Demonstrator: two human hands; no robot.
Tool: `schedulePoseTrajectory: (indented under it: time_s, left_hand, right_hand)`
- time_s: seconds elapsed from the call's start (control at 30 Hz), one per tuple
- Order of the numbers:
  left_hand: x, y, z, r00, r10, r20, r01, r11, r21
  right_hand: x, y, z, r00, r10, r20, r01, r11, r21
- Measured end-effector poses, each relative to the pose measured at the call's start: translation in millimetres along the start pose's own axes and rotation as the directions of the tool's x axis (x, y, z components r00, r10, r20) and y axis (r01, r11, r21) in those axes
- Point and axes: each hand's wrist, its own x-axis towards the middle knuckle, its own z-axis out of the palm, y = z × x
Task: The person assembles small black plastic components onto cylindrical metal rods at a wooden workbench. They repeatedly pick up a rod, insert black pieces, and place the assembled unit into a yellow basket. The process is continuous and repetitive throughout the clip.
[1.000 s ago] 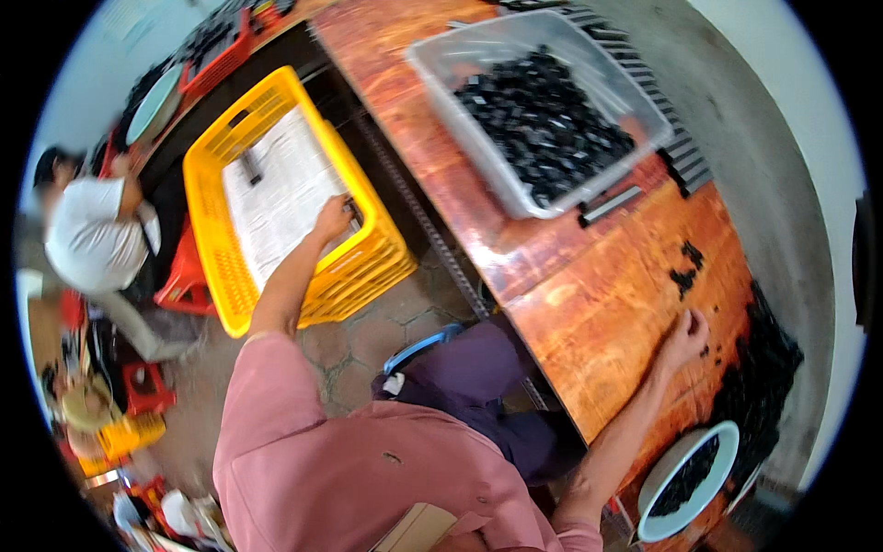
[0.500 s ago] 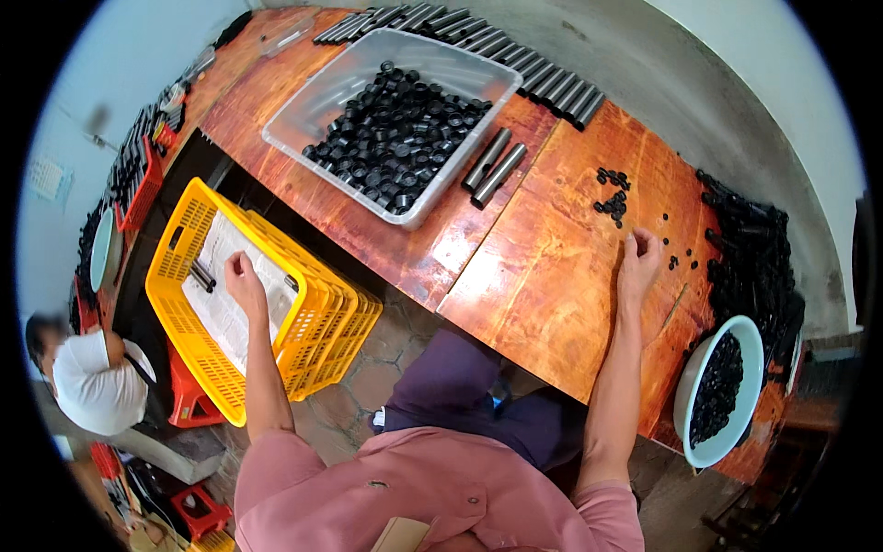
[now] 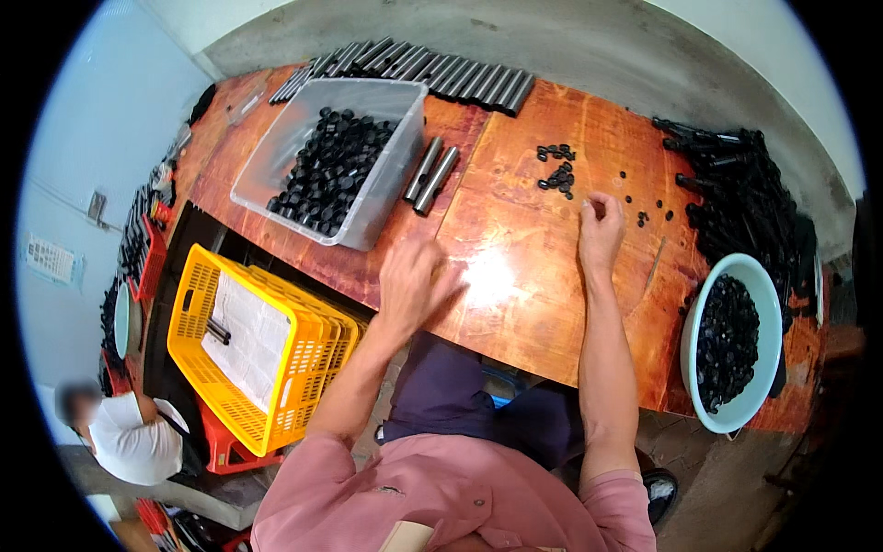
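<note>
At 10 o'clock, the yellow crate (image 3: 294,391) holds paper (image 3: 256,324) and few tubes (image 3: 219,332) — mostly unfilled. At 2, the blue basin (image 3: 775,308) holds small black parts (image 3: 727,345). Left hand (image 3: 412,283), 11 o'clock: blurred, fingers cannot be judged. Right hand (image 3: 602,235), 1 o'clock: fingers narrow, any content hidden. At 12, two loose tubes (image 3: 436,183) lie uncrated beside the clear bin (image 3: 394,170) of black caps (image 3: 336,170); the far tube row (image 3: 478,85) likewise.

I can read no words or numbers from here. At the left edge of my frame, about mid-height, 1 pale sheet (image 3: 52,260) is on the bluish wall (image 3: 110,138); I see dark marks in rows on it, too small to make out. At lower left, the paper (image 3: 253,336) inside the yellow crate (image 3: 287,382) shows nothing I can make out as print.
</note>
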Motion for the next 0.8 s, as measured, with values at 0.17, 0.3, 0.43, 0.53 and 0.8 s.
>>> schedulePoseTrajectory:
  time_s: [0.17, 0.3, 0.43, 0.53, 0.8]
  left_hand:
    - [77.9, -27.5, 38.9, 0.992, -0.109, 0.064, 0.091, 0.968, 0.233]
    - [81.8, -52.0, 55.7, 0.988, -0.105, 0.116, 0.050, 0.914, 0.403]
    - [84.1, -36.0, 62.5, 0.990, -0.041, 0.135, -0.011, 0.932, 0.362]
    - [85.9, -32.7, 72.2, 0.990, -0.062, 0.126, 0.020, 0.949, 0.313]
    - [96.1, -17.7, 84.7, 0.940, -0.261, 0.222, 0.260, 0.965, 0.033]
  right_hand:
    - [2.8, 8.0, -0.5, 1.000, 0.005, -0.031, -0.006, 1.000, -0.031]
    - [-0.4, 5.3, 6.9, 1.000, 0.022, 0.007, -0.022, 0.997, -0.072]
    - [-0.3, -10.8, -4.8, 0.993, 0.116, 0.024, -0.115, 0.992, -0.046]
    - [0.6, -14.3, -9.7, 0.989, 0.142, 0.036, -0.141, 0.989, -0.034]
    - [-0.7, -6.0, -5.0, 0.994, 0.110, 0.029, -0.108, 0.992, -0.062]
